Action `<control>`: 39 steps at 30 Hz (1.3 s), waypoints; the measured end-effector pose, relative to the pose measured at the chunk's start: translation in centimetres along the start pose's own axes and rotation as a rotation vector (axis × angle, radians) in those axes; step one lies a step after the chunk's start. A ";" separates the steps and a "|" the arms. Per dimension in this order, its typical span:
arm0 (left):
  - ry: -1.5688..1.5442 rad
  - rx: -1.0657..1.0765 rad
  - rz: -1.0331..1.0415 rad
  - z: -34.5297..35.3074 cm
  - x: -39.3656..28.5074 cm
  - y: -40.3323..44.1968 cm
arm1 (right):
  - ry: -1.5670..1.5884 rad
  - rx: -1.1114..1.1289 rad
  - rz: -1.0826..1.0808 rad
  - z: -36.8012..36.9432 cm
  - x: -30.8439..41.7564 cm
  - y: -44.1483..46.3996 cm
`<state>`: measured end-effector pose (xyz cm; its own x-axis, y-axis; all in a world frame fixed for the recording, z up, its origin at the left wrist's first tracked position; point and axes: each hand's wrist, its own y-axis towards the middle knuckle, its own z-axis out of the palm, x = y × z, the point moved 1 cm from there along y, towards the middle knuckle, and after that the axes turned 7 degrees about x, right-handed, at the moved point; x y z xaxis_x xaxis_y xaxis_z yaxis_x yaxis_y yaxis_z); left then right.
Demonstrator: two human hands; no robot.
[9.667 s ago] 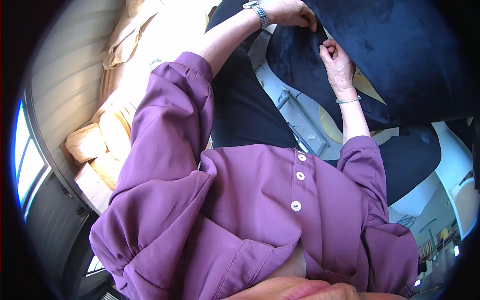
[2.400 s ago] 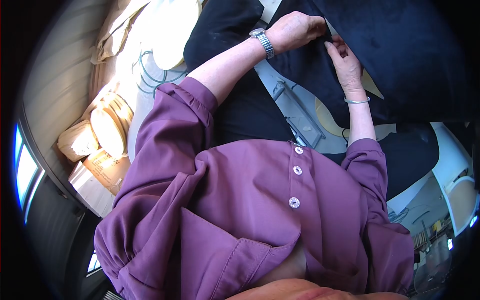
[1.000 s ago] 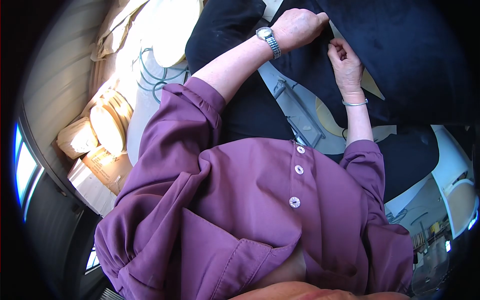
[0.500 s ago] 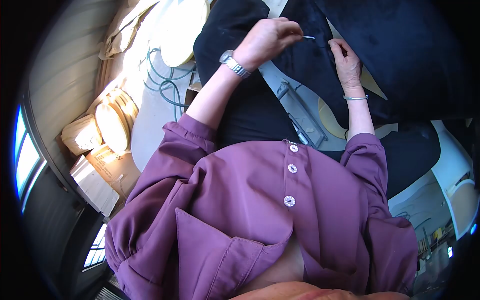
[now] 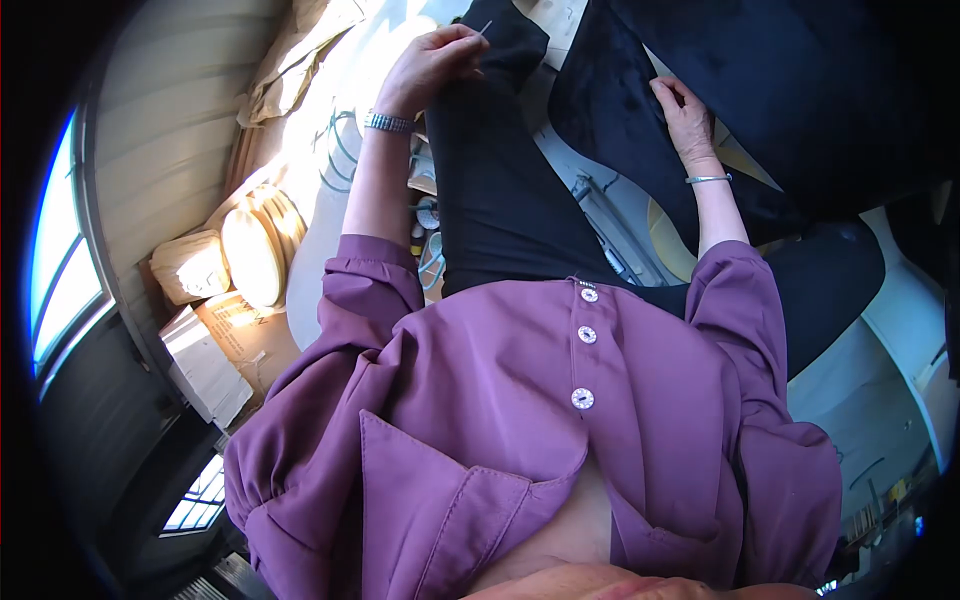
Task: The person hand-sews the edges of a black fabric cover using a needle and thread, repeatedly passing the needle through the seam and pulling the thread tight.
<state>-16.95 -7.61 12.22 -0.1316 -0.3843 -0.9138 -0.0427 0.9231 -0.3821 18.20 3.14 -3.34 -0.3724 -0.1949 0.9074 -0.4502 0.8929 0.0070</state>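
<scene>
Just one camera serves here, worn up on the person's head and tipped steeply down and forward. It sits so close that a sliver of the wearer's own face (image 5: 580, 580) cuts the bottom edge. The purple shirt (image 5: 500, 370), seen from above, takes the near middle; the left hand (image 5: 435, 65) and right hand (image 5: 685, 120) lie farther off, toward the top. It's a very wide lens, bowing the window (image 5: 55, 260) at far left, reaching the dark cloth (image 5: 840, 110) at upper right, and darkening to black in the corners.
</scene>
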 end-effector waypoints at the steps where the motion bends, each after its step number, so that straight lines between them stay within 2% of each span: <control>1: 0.137 -0.043 0.014 -2.2 0.2 -0.3 | -0.037 0.008 0.024 0.0 0.0 0.2; 2: 0.274 -0.082 0.028 -4.1 0.4 -0.5 | -0.016 -0.006 0.018 0.3 -0.1 0.3; 4: 1.016 -0.407 0.060 -5.6 -0.4 -1.4 | 0.019 -0.040 0.013 0.6 -0.4 0.2; 5: 1.379 -0.483 0.083 -5.5 -1.5 -2.0 | 0.031 -0.017 0.050 0.7 -0.1 0.1; 6: 1.517 -0.624 0.066 -4.5 -1.7 -2.4 | 0.045 0.005 0.085 0.9 0.2 0.0; 8: 1.327 -0.571 0.308 -1.5 -2.2 -1.9 | 0.008 0.004 0.091 0.9 0.6 0.4; 9: 1.228 -0.462 0.456 0.5 -2.2 -1.1 | -0.043 -0.014 0.066 0.9 0.6 0.5; 11: 0.947 -0.266 0.591 5.9 -2.3 0.9 | -0.140 -0.055 -0.003 1.0 1.0 0.6; 14: 0.644 -0.013 0.483 12.4 -0.5 4.3 | -0.207 -0.116 -0.092 1.0 1.9 1.1; 16: 0.557 0.020 0.408 14.6 0.4 6.2 | -0.152 -0.139 -0.083 1.6 1.4 1.3; 19: 0.754 -0.056 0.505 16.0 1.8 7.4 | -0.203 -0.093 0.035 1.6 0.6 1.3; 21: 0.839 -0.100 0.567 16.4 2.3 7.7 | -0.200 -0.106 0.015 1.6 0.7 1.1; 24: 0.798 -0.142 0.658 16.2 2.6 7.9 | -0.205 -0.127 -0.080 1.5 0.8 1.2; 27: 0.200 -0.106 0.248 16.2 2.0 7.8 | -0.282 -0.108 -0.180 1.2 1.6 1.1; 30: 0.006 -0.070 0.093 15.5 3.2 8.8 | -0.304 -0.077 -0.173 0.8 2.1 0.9; 33: 0.525 -0.149 0.459 16.2 3.9 9.7 | -0.255 -0.075 -0.121 1.0 1.9 0.9; 36: 0.878 -0.098 0.508 17.0 3.3 9.5 | -0.288 -0.147 -0.190 0.7 2.2 0.9; 37: 1.026 -0.053 0.418 17.2 2.8 9.9 | -0.313 -0.182 -0.232 0.5 2.5 0.8; 39: 1.113 0.023 0.448 17.0 2.2 11.0 | -0.294 -0.203 -0.261 0.4 2.6 0.9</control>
<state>-0.84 1.50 3.69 -0.9147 0.2020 -0.3502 0.2416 0.9676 -0.0729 16.49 3.22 -1.18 -0.4953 -0.5057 0.7063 -0.4027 0.8541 0.3292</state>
